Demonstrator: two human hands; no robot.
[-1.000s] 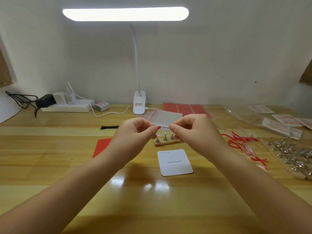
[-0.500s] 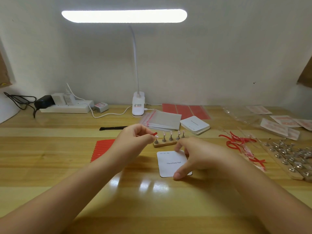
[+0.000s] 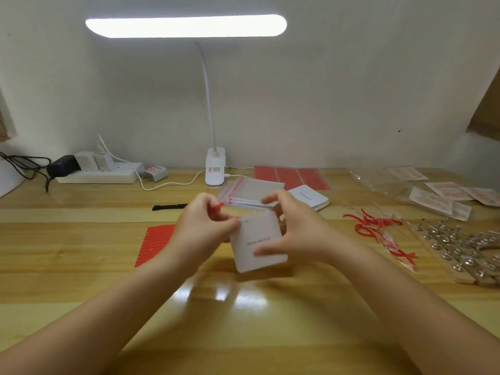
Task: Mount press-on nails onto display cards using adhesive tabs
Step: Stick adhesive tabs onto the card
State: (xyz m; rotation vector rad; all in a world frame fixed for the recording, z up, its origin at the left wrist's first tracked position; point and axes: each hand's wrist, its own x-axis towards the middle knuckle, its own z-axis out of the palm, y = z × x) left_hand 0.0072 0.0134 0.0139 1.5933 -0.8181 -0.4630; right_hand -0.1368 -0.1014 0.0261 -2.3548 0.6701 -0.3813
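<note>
My right hand [image 3: 295,231] holds a white display card [image 3: 257,242] lifted off the wooden table [image 3: 81,266], thumb across its printed face and fingers behind its right edge. My left hand [image 3: 205,228] sits at the card's upper left corner and pinches a small red strip [image 3: 216,207] between thumb and fingers. The little wooden nail stand is hidden behind my hands. A stack of white cards [image 3: 308,197] lies behind my right hand.
A pile of clear zip bags [image 3: 251,190] and red adhesive sheets [image 3: 292,175] lie near the clip lamp [image 3: 215,169]. A red ribbed sheet [image 3: 154,242] is at the left. Red peeled strips [image 3: 378,226], metal nail holders [image 3: 460,244] and sachets [image 3: 446,196] crowd the right. A power strip [image 3: 97,174] is far left.
My right hand has picked the white card up from the table and raised it toward my left hand. The left hand has kept the red piece pinched and barely moved.
</note>
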